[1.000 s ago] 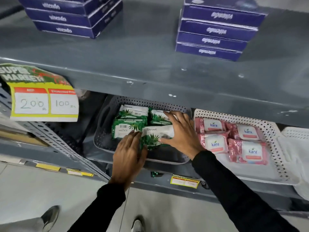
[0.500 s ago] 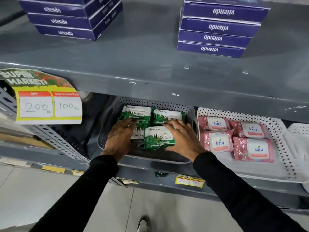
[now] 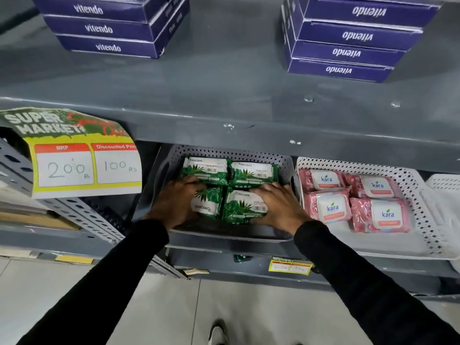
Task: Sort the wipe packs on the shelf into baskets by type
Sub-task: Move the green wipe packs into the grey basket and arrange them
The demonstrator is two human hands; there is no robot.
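Four green Origami wipe packs lie two by two in a grey perforated basket (image 3: 224, 235) on the lower shelf. My left hand (image 3: 175, 204) curls over the front-left green pack (image 3: 207, 204). My right hand (image 3: 277, 207) clasps the right edge of the front-right green pack (image 3: 245, 207), thumb at its front edge. The back-left pack (image 3: 206, 168) and back-right pack (image 3: 254, 173) lie flat behind them. To the right, a white perforated basket (image 3: 373, 246) holds several pink Kara wipe packs (image 3: 378, 215).
The grey upper shelf (image 3: 224, 125) overhangs both baskets and carries two stacks of blue Vitendo boxes (image 3: 109, 28) (image 3: 348, 38). A yellow price sign (image 3: 74, 165) hangs at the left. Another white basket (image 3: 443, 195) stands at the far right. My shoe (image 3: 216, 332) shows on the tiled floor.
Both hands have slid deeper into the grey basket. The loosely piled green packs now sit in a tidy two-by-two block between my hands.
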